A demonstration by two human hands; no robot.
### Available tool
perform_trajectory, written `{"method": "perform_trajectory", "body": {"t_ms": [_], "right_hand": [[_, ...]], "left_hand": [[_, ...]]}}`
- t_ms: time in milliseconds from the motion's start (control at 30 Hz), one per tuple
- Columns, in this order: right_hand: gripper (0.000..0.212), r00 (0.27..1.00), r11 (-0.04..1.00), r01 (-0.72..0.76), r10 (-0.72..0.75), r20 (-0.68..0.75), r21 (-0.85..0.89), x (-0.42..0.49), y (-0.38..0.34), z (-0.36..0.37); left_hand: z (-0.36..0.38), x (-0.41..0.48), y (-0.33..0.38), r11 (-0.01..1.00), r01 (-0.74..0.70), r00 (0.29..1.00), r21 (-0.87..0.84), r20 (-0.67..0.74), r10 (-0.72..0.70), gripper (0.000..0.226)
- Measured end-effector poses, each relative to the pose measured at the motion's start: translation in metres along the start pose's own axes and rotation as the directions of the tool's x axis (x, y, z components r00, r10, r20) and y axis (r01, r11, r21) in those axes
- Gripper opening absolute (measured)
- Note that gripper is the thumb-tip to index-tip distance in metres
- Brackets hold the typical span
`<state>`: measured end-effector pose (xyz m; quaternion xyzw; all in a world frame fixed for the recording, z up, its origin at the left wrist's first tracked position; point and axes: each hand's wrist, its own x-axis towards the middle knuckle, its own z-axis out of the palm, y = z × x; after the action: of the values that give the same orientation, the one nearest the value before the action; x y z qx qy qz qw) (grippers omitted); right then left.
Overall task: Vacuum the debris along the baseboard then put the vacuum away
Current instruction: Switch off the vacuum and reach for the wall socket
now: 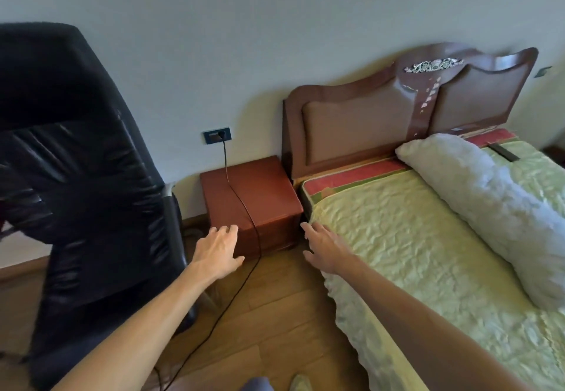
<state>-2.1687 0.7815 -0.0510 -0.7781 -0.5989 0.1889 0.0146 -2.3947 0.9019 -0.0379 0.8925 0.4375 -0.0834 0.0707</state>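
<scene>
1. Left hand (218, 251): centre of frame, arm stretched forward from the lower left. Palm down, fingers loosely spread at the front left corner of the nightstand (269, 188). Released, holding nothing. I cannot tell whether it touches the wood.
2. Right hand (325, 250): right of centre, arm reaching in from the lower right. Palm down, fingers straight, just beside the near corner of the bed (397, 237). Released, empty.
3. Baseboard (195, 221): wooden strip along the wall, left of the nightstand, partly behind the black chair (76, 176).
4. Black cord (241, 204): plugged into the wall outlet (217, 135). It runs over the nightstand's top and front, then across the floor (275, 314) to the bottom edge of the frame. I cannot tell where the vacuum is.
</scene>
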Motion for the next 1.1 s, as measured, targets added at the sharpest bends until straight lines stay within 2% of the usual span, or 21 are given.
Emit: {"method": "perform_trajectory", "body": {"t_ms": [267,767,1100], "right_hand": [[0.063,0.991,0.99,0.115,-0.108,0.074,-0.083,0.11,-0.018,-0.009],[0.065,0.988,0.987,0.141,-0.135,0.076,-0.079,0.296,-0.066,-0.053],[0.063,0.969,0.977,0.195,-0.178,0.169,-0.091,0.437,-0.063,-0.058]], "left_hand": [[0.002,0.06,-0.053,0.991,0.115,0.993,-0.063,0.043,-0.113,0.067],[-0.024,0.215,-0.149,0.986,0.13,0.99,-0.103,0.073,-0.123,0.068],[-0.006,0.322,-0.172,0.97,0.211,0.968,-0.119,0.164,-0.191,0.067]]}}
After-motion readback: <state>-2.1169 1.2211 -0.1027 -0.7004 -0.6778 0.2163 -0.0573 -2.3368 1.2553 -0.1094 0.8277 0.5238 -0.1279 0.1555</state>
